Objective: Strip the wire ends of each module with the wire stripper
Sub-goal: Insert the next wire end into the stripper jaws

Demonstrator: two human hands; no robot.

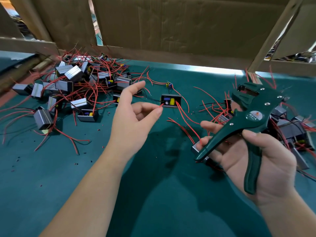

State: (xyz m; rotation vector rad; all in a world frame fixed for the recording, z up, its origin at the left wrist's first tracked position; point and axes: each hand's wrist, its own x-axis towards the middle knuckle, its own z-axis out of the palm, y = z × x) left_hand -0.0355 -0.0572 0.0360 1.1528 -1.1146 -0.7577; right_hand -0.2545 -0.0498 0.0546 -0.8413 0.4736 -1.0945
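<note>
My right hand (266,161) grips the green wire stripper (253,115) by its handles, jaws pointing up and away. A grey module (195,148) with red wires is also tucked under that hand's fingers, mostly hidden by the tool. My left hand (133,120) hovers over the green mat with loosely curled fingers. One fingertip touches the end of a red wire (160,108). That wire runs from an open module (171,100) lying on the mat, with blue and yellow parts showing inside it.
A tangled pile of modules with red wires (71,86) lies at the left. A second pile (290,130) sits behind my right hand. A cardboard wall (171,28) and wooden frame close off the back. Small insulation scraps (17,159) dot the mat.
</note>
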